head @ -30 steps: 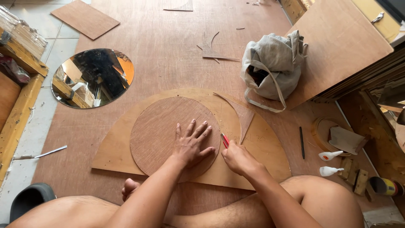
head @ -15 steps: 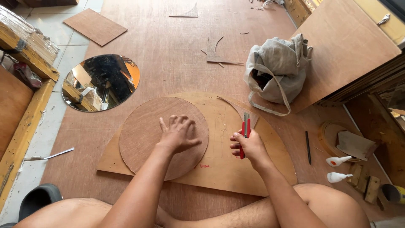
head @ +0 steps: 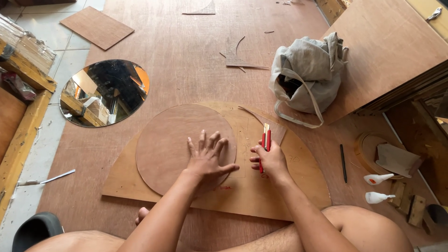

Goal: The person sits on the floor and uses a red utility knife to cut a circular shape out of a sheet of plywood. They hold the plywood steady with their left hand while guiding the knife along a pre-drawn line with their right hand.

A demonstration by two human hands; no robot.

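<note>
- Head view: the left hand (head: 206, 161) lies flat, fingers spread apart, pressing on the round plywood disc (head: 172, 147).
- Under the disc and both hands lies a larger half-round plywood sheet (head: 289, 186), resting on the floor.
- Just beside those fingers, the right hand (head: 269, 161) has its fingers clamped around a red utility knife (head: 265, 142), blade pointing away.
- Farther beyond the right fingers sits a grey cloth bag (head: 308, 74); beyond the left fingers lies a round mirror (head: 105, 91).
</note>
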